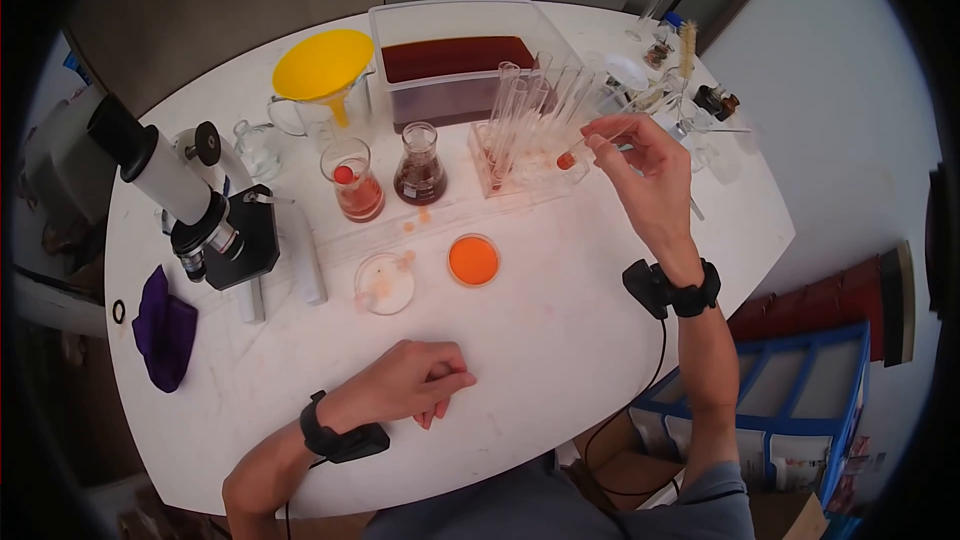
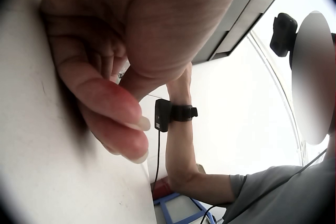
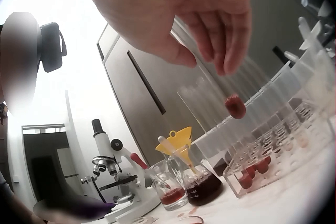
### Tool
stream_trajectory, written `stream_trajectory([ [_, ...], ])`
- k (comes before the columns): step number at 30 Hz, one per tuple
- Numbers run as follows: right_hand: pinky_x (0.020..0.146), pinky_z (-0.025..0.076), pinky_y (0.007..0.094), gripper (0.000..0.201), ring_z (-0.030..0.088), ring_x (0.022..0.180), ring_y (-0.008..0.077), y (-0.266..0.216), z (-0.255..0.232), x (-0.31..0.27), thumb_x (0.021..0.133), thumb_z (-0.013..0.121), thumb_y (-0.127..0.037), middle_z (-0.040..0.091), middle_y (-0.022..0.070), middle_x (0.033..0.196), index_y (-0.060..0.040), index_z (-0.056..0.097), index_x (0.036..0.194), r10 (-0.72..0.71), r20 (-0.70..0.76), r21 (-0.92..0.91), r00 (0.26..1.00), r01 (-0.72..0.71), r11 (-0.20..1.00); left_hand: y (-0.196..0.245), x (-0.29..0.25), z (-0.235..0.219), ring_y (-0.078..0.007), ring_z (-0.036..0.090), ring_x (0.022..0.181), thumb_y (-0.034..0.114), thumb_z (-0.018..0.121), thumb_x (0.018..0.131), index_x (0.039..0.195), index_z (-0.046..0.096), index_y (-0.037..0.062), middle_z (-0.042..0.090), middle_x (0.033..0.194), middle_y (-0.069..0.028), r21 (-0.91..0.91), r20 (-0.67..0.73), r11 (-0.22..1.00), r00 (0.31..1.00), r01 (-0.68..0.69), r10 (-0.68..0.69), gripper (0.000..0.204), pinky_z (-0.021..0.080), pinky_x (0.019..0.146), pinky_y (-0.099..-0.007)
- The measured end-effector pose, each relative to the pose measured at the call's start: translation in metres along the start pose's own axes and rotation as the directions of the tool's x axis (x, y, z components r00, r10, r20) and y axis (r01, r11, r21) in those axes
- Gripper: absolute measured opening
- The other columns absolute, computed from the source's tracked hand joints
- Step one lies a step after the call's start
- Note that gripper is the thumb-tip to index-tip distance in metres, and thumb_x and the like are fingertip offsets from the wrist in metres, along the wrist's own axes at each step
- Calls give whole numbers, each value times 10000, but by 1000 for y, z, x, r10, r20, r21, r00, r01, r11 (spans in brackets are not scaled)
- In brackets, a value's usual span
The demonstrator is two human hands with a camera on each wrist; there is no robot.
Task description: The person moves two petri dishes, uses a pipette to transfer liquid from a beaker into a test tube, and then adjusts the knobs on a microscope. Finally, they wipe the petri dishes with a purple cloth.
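Observation:
My right hand (image 1: 648,180) pinches the upper end of a slanted glass test tube (image 1: 567,160) with red liquid in its bottom, at the right end of a clear rack (image 1: 482,172). In the right wrist view, the fingers of that hand (image 3: 173,22) point down, and the tube's red tip (image 3: 235,107) hangs above the rack holes. Several upright tubes (image 1: 512,120) stand in the rack, some with red at the bottom (image 3: 262,166). The left hand (image 1: 402,385) rests loosely curled on the table and holds nothing; its bent fingers show in the left wrist view (image 2: 105,95).
Behind the rack is a bin (image 1: 455,100) of dark red liquid. To its left are a dark flask (image 1: 420,178), a flask of red liquid (image 1: 358,195) and a yellow funnel (image 1: 322,65). An orange dish (image 1: 473,260), a pale dish (image 1: 386,285) and a microscope (image 1: 180,180) stand nearer.

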State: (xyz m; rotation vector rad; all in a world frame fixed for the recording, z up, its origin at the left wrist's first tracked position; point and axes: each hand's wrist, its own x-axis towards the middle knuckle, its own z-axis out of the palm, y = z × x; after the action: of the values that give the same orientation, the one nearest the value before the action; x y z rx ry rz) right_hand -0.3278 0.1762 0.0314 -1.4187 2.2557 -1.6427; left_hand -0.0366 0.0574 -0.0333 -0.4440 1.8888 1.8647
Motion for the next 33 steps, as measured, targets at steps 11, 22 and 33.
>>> stream_trajectory([
  [11,754,577,339,209,723,773,274,18,-42,-12,866,681,-26,737,157,924,17,670,1070,21,208,-481,978,83,873,-2,1,-1,-116,643,524,188,609,1053,964,624,-14,650,653,-54,9,3,1000,1000,-8,8,221,476,476,-250],
  [22,660,533,407,208,650,747,316,9,-15,-39,780,659,37,652,145,827,6,659,986,-167,498,-500,851,439,746,-2,0,-1,-123,628,498,185,588,1052,930,605,-26,633,627,-60,9,2,1000,1000,-30,30,245,485,469,-260],
  [33,726,498,382,230,612,897,285,5,15,-44,714,680,14,598,140,893,16,632,939,-81,772,-556,631,731,396,-5,1,-2,-112,632,511,188,607,1053,938,618,-14,639,643,-51,-11,0,999,999,-34,34,232,489,469,-250],
])
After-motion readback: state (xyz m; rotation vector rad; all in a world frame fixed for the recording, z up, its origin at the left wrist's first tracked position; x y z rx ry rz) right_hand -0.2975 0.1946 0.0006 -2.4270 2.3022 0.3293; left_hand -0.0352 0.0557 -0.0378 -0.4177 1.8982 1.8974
